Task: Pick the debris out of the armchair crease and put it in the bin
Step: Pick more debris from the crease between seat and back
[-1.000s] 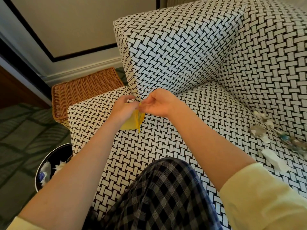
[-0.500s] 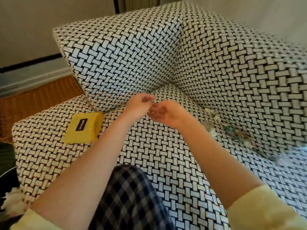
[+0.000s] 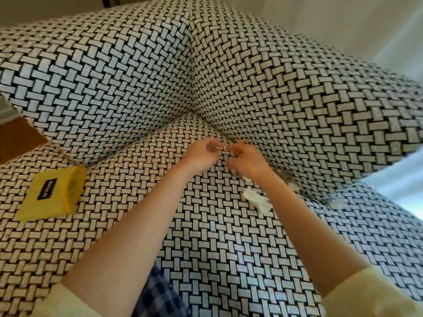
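Much is left, I judge: a yellow packet [image 3: 52,195] and a white paper scrap [image 3: 256,200] lie on the armchair seat [image 3: 206,248], more debris [image 3: 288,179] lines the right-side crease, and no bin shows. Farther in, the left hand [image 3: 201,154] pinches a thin pale sliver [image 3: 216,146]. The right hand [image 3: 248,162], fingers curled, meets its other end; its grip I cannot tell.

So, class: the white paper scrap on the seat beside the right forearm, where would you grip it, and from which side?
Probably pinch the white paper scrap at its near end, coming from above and the left: it lies flat on the seat, with the right forearm along its right.
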